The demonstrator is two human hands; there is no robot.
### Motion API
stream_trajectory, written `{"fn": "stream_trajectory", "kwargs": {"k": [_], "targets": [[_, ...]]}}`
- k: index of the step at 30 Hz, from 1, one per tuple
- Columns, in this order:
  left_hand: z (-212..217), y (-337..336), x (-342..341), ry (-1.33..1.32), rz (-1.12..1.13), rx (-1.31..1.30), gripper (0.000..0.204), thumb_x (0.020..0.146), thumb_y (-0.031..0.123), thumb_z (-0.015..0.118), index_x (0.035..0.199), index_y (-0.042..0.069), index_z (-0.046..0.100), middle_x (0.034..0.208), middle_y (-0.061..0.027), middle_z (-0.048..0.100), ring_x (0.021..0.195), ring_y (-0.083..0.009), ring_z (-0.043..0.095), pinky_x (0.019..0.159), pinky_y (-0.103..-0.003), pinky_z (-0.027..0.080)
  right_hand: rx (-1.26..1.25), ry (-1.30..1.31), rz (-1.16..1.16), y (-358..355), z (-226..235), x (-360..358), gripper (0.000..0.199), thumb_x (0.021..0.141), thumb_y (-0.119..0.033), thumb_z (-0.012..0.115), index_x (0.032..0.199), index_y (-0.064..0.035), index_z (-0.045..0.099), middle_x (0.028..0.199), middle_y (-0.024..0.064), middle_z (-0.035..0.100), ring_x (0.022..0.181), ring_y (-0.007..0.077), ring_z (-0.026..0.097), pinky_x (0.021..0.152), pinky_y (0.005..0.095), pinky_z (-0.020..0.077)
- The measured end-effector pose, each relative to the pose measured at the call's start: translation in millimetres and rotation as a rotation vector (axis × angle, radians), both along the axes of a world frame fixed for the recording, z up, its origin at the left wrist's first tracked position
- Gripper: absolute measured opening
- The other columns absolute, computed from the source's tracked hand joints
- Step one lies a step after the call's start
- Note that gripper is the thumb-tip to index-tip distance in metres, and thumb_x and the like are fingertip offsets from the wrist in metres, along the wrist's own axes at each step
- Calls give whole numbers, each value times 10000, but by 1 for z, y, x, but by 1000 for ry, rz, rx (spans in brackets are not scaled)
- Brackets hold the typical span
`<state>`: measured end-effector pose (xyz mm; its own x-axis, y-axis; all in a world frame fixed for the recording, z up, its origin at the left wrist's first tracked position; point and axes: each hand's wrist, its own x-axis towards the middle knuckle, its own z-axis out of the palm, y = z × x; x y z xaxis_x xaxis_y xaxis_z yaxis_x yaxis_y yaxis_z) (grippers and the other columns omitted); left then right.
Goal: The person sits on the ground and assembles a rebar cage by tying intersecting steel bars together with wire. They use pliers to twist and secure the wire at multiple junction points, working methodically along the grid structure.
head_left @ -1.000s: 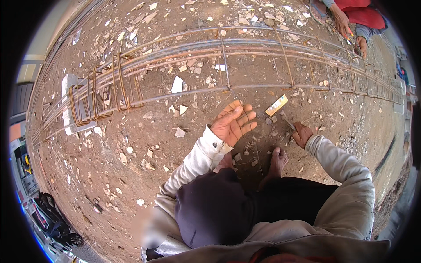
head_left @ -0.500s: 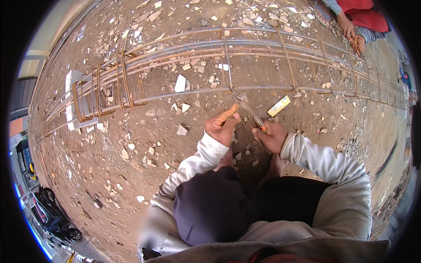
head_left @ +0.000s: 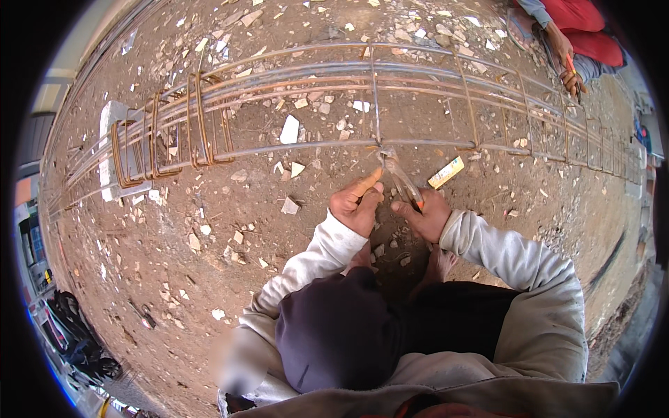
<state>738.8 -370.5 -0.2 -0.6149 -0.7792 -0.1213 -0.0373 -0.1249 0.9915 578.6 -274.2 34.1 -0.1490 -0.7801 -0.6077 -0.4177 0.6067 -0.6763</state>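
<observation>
My right hand is closed round the handles of a pair of pincers with orange grips. The pincers' jaws are up at the near bar of a rebar cage, where it crosses an upright stirrup. Just left of the tool, my left hand is closed, its index finger stretched toward the jaws and its thumb bent close beneath. A thin dark strand of tie wire runs from the crossing to these fingertips. The jaws' exact grip on the wire is too small to make out.
Bunched stirrups hang at the cage's left end, over a pale block. A yellow-and-white packet lies right of the pincers. Broken tile pieces litter the dirt. At upper right, a co-worker's hands hold an orange-handled tool.
The pincers' handles look a little further apart and the tool is more upright. My left hand stays by the crossing. The co-worker's orange-handled tool now shows more clearly.
</observation>
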Motion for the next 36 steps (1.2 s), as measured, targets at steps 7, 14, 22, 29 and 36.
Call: {"fn": "stream_trajectory", "kwargs": {"k": [7,14,22,29,36], "targets": [[-10,-5,22,-133,-119,161,173,936,87,550,1069,-21,578,886,-115,672,797,-97,620,688,-233,485,-232,156,-6,21,-38,-28,554,920,-436,540,1234,20,520,999,251,619,932,384,619,843,418,487],[-28,-41,43,258,148,503,103,933,92,582,993,16,546,902,-103,667,825,-199,672,754,-339,559,-303,773,373,41,-66,-42,603,944,-381,520,1390,-1,376,1214,249,543,1153,354,528,994,424,402],[-1,-68,46,96,238,262,203,865,115,693,1018,7,613,842,-59,643,715,-92,584,641,-227,461,-341,-219,-54,-59,-24,41,300,968,-227,489,1135,-2,597,781,99,644,695,131,603,660,293,489],[33,-169,115,-753,697,-1129,241,808,230,717,905,17,658,754,-106,601,631,-277,586,638,-369,487,-436,-75,-91,-39,-69,54,248,958,-181,482,1083,-24,628,657,48,559,588,119,515,584,281,446],[53,-191,105,-1151,531,-890,291,765,286,654,922,48,708,822,-158,643,722,-325,645,663,-415,520,-339,-95,-14,-27,-72,55,243,952,-191,479,1068,-26,615,899,180,671,798,299,669,696,361,515]]}}
